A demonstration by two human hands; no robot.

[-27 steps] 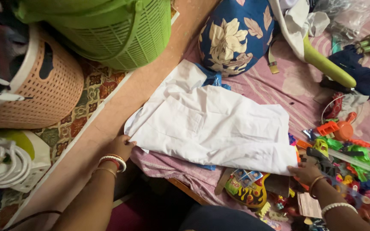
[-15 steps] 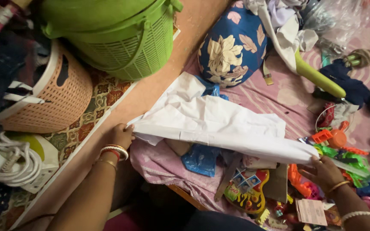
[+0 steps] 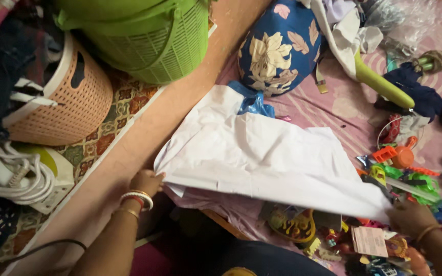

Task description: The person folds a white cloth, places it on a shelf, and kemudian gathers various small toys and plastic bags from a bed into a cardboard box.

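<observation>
Both hands pinch the near corners of a white garment to spread it flat over the pink bedsheet: left hand at eight o'clock, right hand at four o'clock, beside scattered toys.

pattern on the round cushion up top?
Dark blue cushion with cream flowers and pink leaves; head view.

A bed covered in a pink sheet is carrying a white cloth lying flat between the two hands, its near corners reaching to them. Beyond the cloth a blue flowered pillow is resting, and bright plastic toys are lying scattered just beyond the right hand.
</observation>
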